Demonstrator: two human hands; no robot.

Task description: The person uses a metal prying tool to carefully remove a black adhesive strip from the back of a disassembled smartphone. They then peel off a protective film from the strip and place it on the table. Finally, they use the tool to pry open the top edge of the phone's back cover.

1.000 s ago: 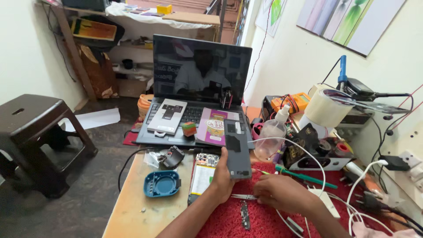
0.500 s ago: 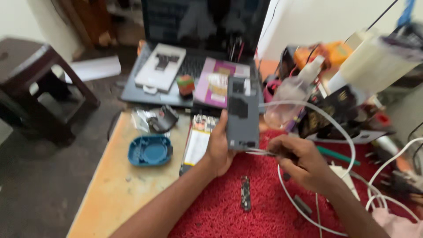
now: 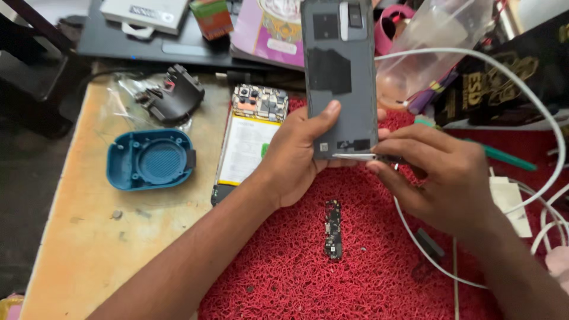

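My left hand (image 3: 296, 157) grips a grey phone back cover (image 3: 339, 71) from below, inner side facing me, thumb lying across its lower part. My right hand (image 3: 435, 178) pinches metal tweezers (image 3: 355, 157) whose tips touch the cover's bottom edge. An opened phone (image 3: 249, 142) with its battery and circuit board exposed lies flat just left of my left hand. A small dark circuit board (image 3: 333, 228) rests on the red looped mat (image 3: 355, 272) below both hands.
A blue round housing (image 3: 151, 159) and a black part (image 3: 178, 95) on clear plastic lie on the wooden table (image 3: 83, 249) at left. A laptop (image 3: 148, 41) with boxes and a pink booklet sits behind. White cables (image 3: 533, 118), a green tool and a black box crowd the right.
The view has closed in and tilted down onto the hands. The tweezers in my right hand have come up against the bottom edge of the back cover.
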